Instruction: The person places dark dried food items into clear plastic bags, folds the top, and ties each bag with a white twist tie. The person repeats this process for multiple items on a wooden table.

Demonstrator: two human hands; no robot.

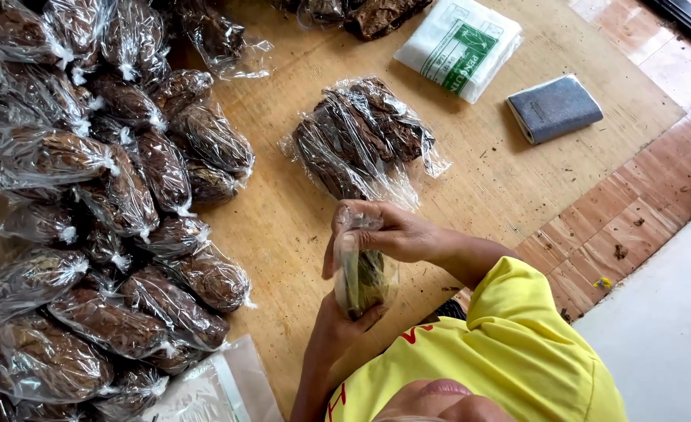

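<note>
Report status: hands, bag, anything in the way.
Left hand cups small clear bag from below. Right hand pinches its top. Pile of tied bags on their left, apart from hands.

The left hand point(337, 324) cups upward from below, fingers curled in a closed grip. The right hand point(392, 230) arches over it, fingertips pinched together at the top, forearm angling back toward a yellow sleeve point(517, 305).
</note>
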